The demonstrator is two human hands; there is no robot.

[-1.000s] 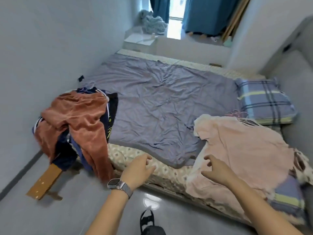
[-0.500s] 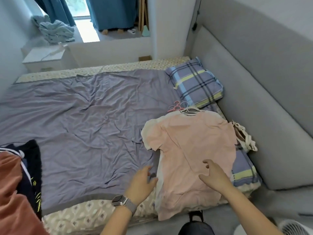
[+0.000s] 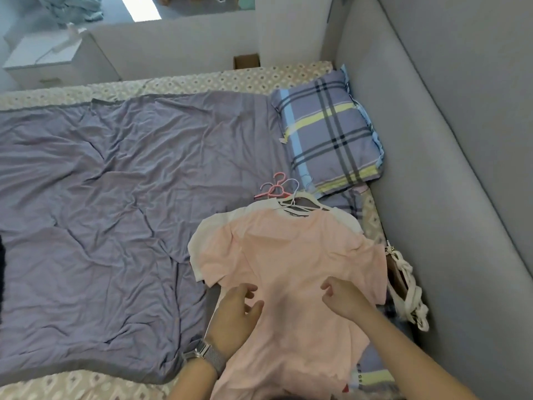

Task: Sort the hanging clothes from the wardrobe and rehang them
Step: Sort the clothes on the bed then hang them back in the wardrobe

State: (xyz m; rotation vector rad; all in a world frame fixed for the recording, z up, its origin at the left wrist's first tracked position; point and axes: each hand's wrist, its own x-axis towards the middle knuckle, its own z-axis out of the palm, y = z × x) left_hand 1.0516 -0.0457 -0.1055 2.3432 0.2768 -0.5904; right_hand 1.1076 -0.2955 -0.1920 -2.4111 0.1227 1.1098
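A pale pink T-shirt [image 3: 291, 255] lies flat on the right side of the bed, on top of a white T-shirt [image 3: 213, 226] whose sleeve and shoulder peek out on the left. Their hangers [image 3: 291, 197], white and pink, stick out at the collars near the pillow. My left hand [image 3: 235, 316], with a watch on the wrist, hovers over the pink shirt's lower left with relaxed fingers. Over the shirt's middle, my right hand [image 3: 343, 298] has loosely curled fingers and holds nothing.
A purple-grey sheet [image 3: 115, 212] covers the bed. A plaid pillow [image 3: 328, 134] sits by the grey padded headboard [image 3: 450, 183]. A white chain-strap bag [image 3: 409, 290] lies at the bed's right edge. A white nightstand [image 3: 49, 59] stands at the far left.
My view has swung right from the pile of dark and rust clothes to the pink shirt. Both hands have moved over the pink shirt and closer together.
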